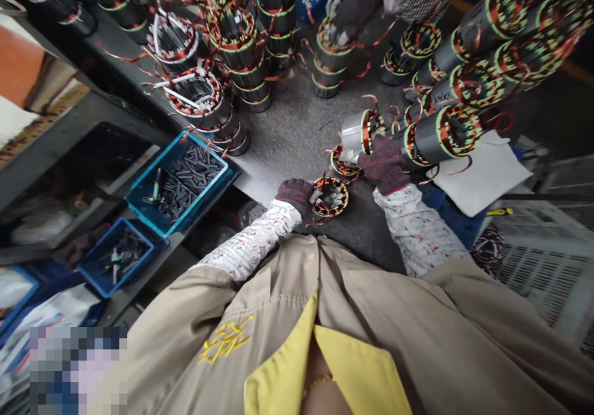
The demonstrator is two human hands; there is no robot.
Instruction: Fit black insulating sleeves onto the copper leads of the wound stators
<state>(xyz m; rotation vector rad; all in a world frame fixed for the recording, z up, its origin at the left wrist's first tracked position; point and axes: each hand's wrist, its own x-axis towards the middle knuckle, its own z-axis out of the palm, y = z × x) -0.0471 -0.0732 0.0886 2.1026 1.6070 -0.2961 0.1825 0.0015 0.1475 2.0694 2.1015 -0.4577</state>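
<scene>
Dark knit gloves with pale fingertips cover both my hands. My left hand (294,193) is closed at the left rim of a motor stator (330,198), a short ring with copper windings and pale green insulation, right in front of my body. My right hand (383,164) is curled round the near rim of a tilted grey stator (355,132); its copper end faces right. Below those fingers, partly hidden, is a small wound stator (342,166). Just right of my right hand lies a dark stator (448,133) on its side.
Stacked stators (236,44) stand at the back left, others (482,84) lie piled at right. A teal bin (185,217) of small metal pins and a blue bin (106,288) are at left. Across the table, another person's gloved hand (357,10) touches a stator stack.
</scene>
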